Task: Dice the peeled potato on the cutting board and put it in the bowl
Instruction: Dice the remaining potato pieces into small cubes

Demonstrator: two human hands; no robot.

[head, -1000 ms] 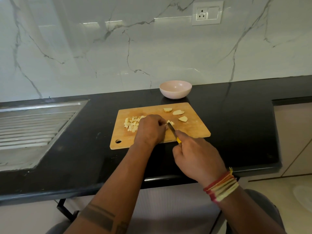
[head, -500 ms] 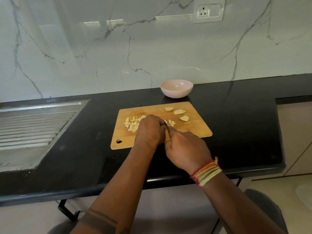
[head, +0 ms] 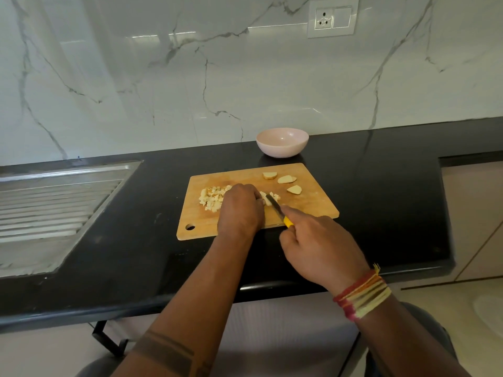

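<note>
black counter (head: 381, 202), marble wall (head: 190, 77), steel drainboard (head: 54, 202)

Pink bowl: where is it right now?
In the head view, the pink bowl sits on the black counter against the marble wall, just beyond the far edge of the cutting board, toward its right end. It looks empty.

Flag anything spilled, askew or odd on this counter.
Nothing stands out. The diced potato and three slices all lie on the cutting board, none on the counter. The bowl stands upright behind the board.
</note>
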